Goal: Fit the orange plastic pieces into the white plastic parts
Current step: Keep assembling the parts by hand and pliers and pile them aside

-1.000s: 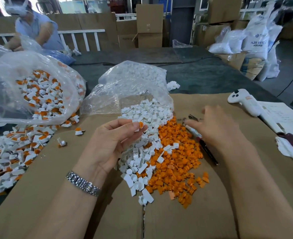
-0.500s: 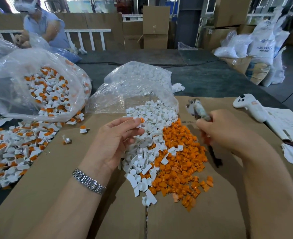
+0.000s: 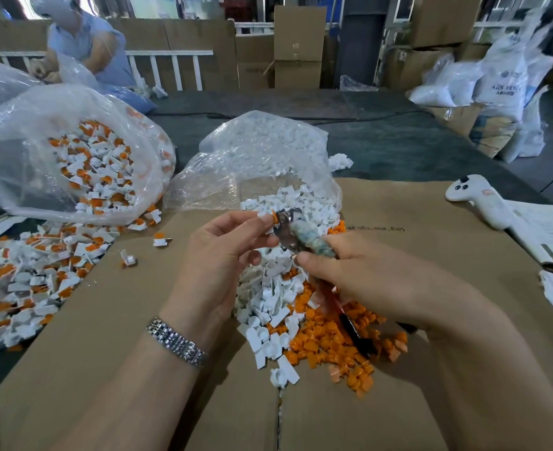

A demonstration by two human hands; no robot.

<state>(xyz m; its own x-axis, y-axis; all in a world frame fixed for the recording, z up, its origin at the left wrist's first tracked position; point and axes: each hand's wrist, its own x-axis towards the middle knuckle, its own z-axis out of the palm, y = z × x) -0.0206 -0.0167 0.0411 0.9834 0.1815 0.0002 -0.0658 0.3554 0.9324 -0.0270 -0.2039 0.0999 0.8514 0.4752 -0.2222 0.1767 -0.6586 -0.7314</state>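
Note:
My left hand [image 3: 223,252] pinches a small white part with an orange piece [image 3: 270,218] at its fingertips, above the piles. My right hand [image 3: 359,275] grips a pair of pliers [image 3: 296,232] with a tape-wrapped handle; its metal jaws touch the held part. A second, red and black handle sticks out below the hand. Beneath both hands, loose white parts [image 3: 268,304] lie heaped beside a heap of orange pieces [image 3: 330,343] on brown cardboard [image 3: 106,320].
A clear bag of white parts [image 3: 262,157] lies open behind the piles. Left, a bag of fitted pieces [image 3: 73,157] spills onto a loose heap [image 3: 24,281]. A white controller [image 3: 477,198] and papers [image 3: 548,229] lie right. Another person [image 3: 83,43] works across the table.
My right hand lifted the pliers off the cardboard and brought them left to the part held by my left hand. The left hand stayed about where it was, still pinching the part.

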